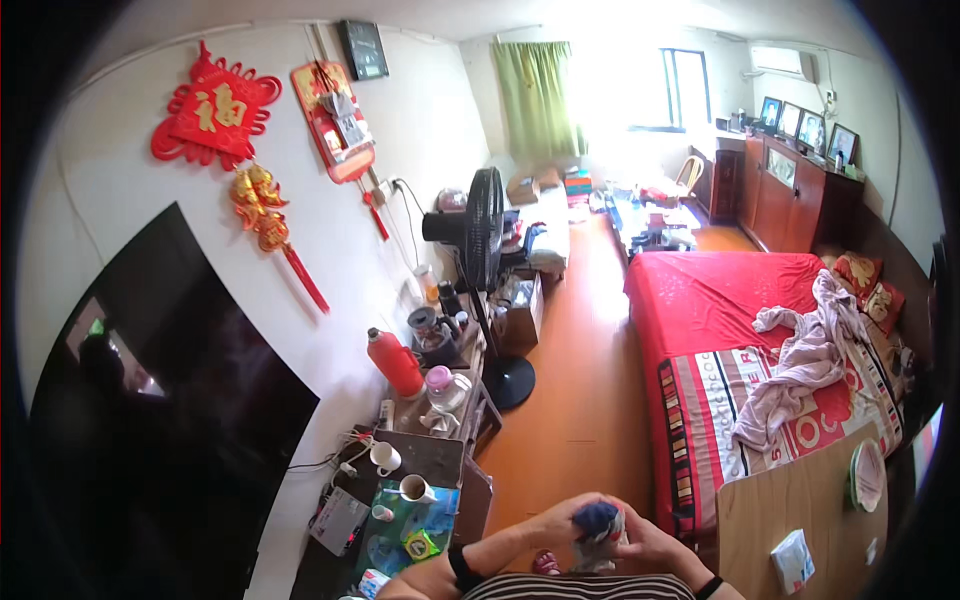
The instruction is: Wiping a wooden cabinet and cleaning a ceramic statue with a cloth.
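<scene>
Close in front of my striped top, both hands meet around a small crumpled bundle. My left hand (562, 515) is closed on its dark blue cloth (597, 517) from the left. On the other side, my right hand (645, 540) grips the greyish-white crumpled piece (598, 553) that hangs below the blue. Whether the two pieces are one item I cannot tell. Most of my fingertips are hidden behind the bundle. A dark band circles each forearm.
Left, a low cabinet holds white mugs (415, 489), a red thermos (396, 364) and a glass coffee pot (433, 335). A black standing fan (484, 230) rises beyond. Right are a red-covered bed (720, 290) and a wooden table (745, 510) with a tissue pack (793, 562).
</scene>
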A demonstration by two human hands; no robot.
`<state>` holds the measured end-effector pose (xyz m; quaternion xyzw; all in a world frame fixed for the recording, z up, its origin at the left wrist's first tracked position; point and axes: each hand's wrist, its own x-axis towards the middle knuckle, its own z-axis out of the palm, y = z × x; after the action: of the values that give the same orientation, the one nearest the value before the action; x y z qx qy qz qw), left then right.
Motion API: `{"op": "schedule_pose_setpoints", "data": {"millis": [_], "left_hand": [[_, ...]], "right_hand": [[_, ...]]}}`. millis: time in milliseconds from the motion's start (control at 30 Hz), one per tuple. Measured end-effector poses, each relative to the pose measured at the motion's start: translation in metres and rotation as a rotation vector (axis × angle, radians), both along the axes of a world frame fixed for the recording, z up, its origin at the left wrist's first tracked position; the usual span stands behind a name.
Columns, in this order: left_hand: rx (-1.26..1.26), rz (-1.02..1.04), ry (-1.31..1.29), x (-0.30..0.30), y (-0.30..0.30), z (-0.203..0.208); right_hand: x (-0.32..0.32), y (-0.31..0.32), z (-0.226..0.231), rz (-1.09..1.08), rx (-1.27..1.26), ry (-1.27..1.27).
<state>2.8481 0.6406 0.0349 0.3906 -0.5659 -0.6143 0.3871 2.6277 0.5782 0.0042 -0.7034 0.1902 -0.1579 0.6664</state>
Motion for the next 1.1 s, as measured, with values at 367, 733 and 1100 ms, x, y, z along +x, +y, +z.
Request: {"op": "schedule_pose_setpoints", "data": {"millis": [367,733,1100], "left_hand": [[-0.012,-0.021,0.031,0.112,-0.231,0.001],[0.290,0.467,0.037,0.227,-0.431,-0.027],[0.165,-0.253,-0.168,0.272,-0.764,-0.041]], "right_hand": [[0.115,-0.219,0.003,0.081,0.242,-0.071],[0.179,-0.523,0.031,0.107,0.292,-0.011],[0.297,-0.770,0.059,-0.060,0.129,-0.186]]}}
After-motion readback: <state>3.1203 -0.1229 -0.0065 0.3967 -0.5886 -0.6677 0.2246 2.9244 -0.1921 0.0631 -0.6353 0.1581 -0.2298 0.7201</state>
